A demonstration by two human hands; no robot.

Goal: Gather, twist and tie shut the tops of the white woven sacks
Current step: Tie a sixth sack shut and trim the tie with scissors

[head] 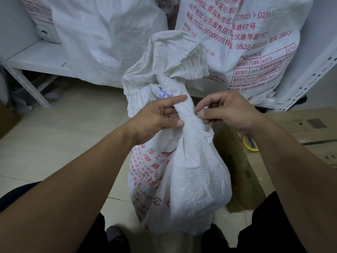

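At sack neck, right hand pinches (what, unclear).

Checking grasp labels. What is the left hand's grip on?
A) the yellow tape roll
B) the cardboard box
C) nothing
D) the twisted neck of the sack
D: the left hand has its fingers and thumb curled round the twisted neck of the sack, and the right hand pinches at that same neck from the other side.
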